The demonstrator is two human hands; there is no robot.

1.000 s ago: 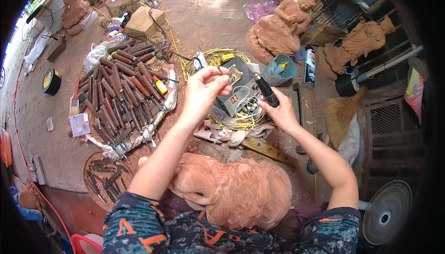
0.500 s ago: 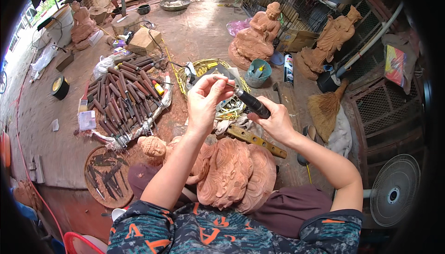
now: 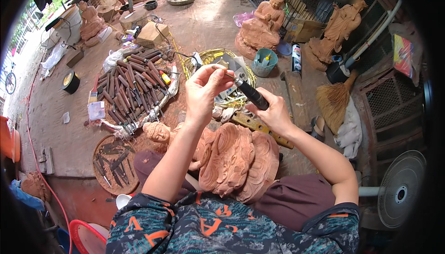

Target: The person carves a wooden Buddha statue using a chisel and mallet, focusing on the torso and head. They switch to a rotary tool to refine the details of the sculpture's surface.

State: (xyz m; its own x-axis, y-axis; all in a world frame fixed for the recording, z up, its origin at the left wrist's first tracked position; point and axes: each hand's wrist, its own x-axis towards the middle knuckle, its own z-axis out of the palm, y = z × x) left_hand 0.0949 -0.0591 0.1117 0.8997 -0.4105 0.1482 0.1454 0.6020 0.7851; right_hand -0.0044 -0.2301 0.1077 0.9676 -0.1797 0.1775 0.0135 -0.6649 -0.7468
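In front of my chest, my right hand (image 3: pixel 273 114) is closed round a black rotary tool handpiece (image 3: pixel 252 94) with a metal front end, tilted up to the left. My left hand (image 3: pixel 208 87) pinches at that front end, thumb against fingers, on what looks like a thin metal bit (image 3: pixel 217 69); its exact shape is too small to make out. Below both hands a carved reddish wooden figure (image 3: pixel 227 159) lies on its side across my lap. Its head (image 3: pixel 157 132) points left, and my left forearm hides part of it.
Left lies a pile of wooden-handled carving tools (image 3: pixel 134 82), near a round tray (image 3: pixel 96 161) of dark blades. Ahead are coiled yellow cord (image 3: pixel 187 64), a teal pot (image 3: pixel 264 71) and a seated carving (image 3: pixel 264 22). Right are a broom (image 3: pixel 334 106) and a fan (image 3: pixel 402 191).
The view has shifted, so the surroundings sit slightly more to the right. Both hands keep their hold at the handpiece, with only a slight change in pose.
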